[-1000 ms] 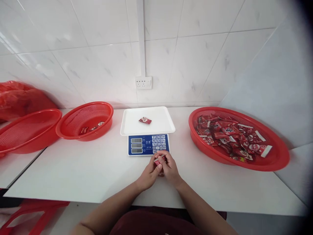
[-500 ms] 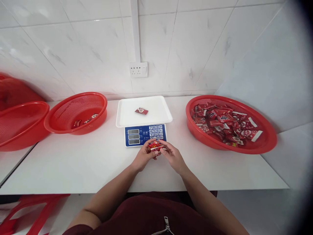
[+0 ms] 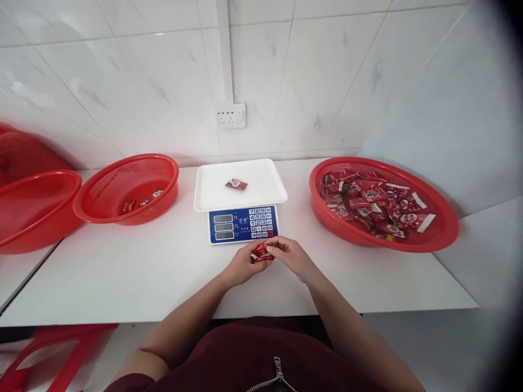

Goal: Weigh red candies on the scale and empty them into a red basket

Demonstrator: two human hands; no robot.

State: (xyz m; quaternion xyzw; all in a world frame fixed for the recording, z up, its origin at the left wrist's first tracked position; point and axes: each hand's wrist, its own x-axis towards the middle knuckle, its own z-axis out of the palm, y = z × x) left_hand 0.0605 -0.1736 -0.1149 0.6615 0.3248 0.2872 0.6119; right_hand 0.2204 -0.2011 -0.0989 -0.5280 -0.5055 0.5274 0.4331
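Between my two hands is a small red packet (image 3: 261, 253), crumpled-looking and held just in front of the scale. My left hand (image 3: 242, 265) is closed around its left side. On the other side my right hand (image 3: 293, 258) pinches the packet's upper right part with thumb and fingers. The fingers hide much of it. Beyond them stands a digital scale (image 3: 243, 224) with a blue keypad panel and small displays. Its white tray (image 3: 261, 198) bears one dark red packet (image 3: 236, 184), lying flat.
To the right, a large red plastic basket (image 3: 445, 234) holds many red packets (image 3: 371, 201). At the left, another red basket (image 3: 106, 185) has a few packets at its bottom, beside a further red basket (image 3: 41, 218). A socket (image 3: 231, 115) is on the tiled wall behind the white table (image 3: 155, 272).
Both hands have drawn slightly nearer to me with the packet, uncovering the lower keys of the scale. The packet has turned in my fingers. The packet on the tray stays put.
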